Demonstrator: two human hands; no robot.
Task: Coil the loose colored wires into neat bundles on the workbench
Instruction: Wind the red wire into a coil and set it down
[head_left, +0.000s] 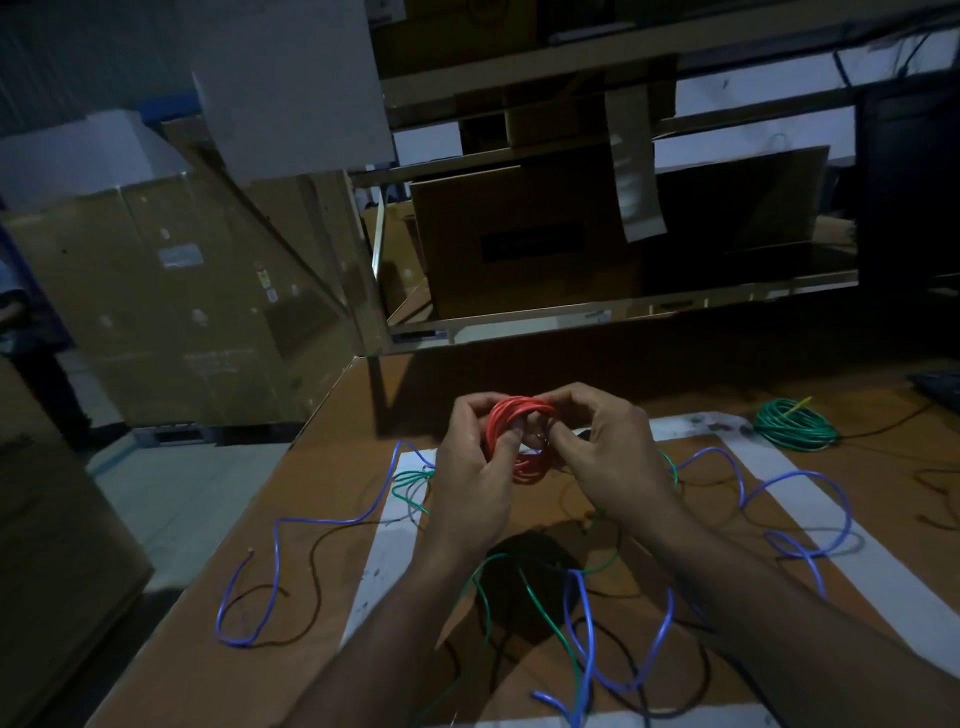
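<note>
- Left hand (475, 467): fingers curled over the top left of the red coil (519, 439), thumb pressed on its near side. Grips the loops together.
- Right hand (605, 457): thumb and forefinger pinch at the coil's right edge, other fingers curled over the top. Likely the wire's free end in the pinch, but too dim and small to tell.
- Red coil: held up between both hands, above the workbench (337, 519), not touching it. Loops look tight and even, several turns.
- Judgement: step in hand is finishing the red bundle, probably tucking or wrapping the tail round the loops.
- To do it well: keep the left grip firm so the turns don't spring apart; feed the tail through the centre and pull snug, not so hard the ring deforms; set it down flat.
- Green coil (795, 426): finished, lying on the bench far right, well apart from the hands.
- Still loose on the bench: blue wire (795, 478) sprawling right and another run left, green wire (550, 623) and black wire (311, 551) crossing under the forearms. They overlap, so expect tangles.
- White tape (395, 540) marks a rectangle on the bench; most loose wire lies within or across it.
- Cardboard boxes (171, 291) stand beyond the bench, left.
</note>
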